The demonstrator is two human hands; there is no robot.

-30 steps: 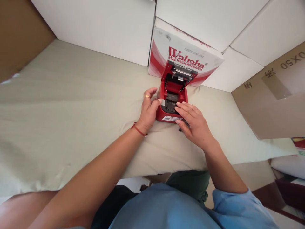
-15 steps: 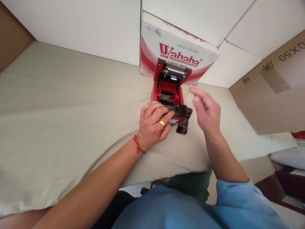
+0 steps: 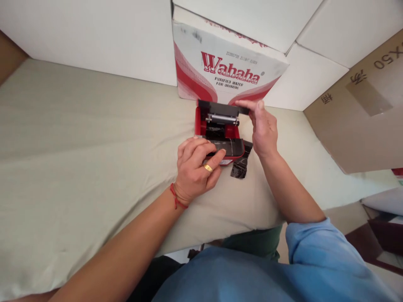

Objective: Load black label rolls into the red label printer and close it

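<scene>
A small red label printer sits on the cloth, its lid tilted partway down with a metal roller on its underside. Black, shiny ribbon lies across the printer's front, and a crumpled end of it hangs over the right front corner onto the cloth. My left hand is closed over the left front of the printer, fingers on the ribbon and thumb near the front edge. At the lid's right edge is my right hand, its fingers reaching over the top. Part of that grip is hidden.
Behind the printer stands a white and red Wahaha water carton. White boxes line the back, and a brown carton stands at the right. A pale cloth covers the surface, with wrinkles near my left forearm.
My left hand has shifted from the printer's left side onto its front, over the ribbon. My right hand has left the front and come to the lid, which has tilted down.
</scene>
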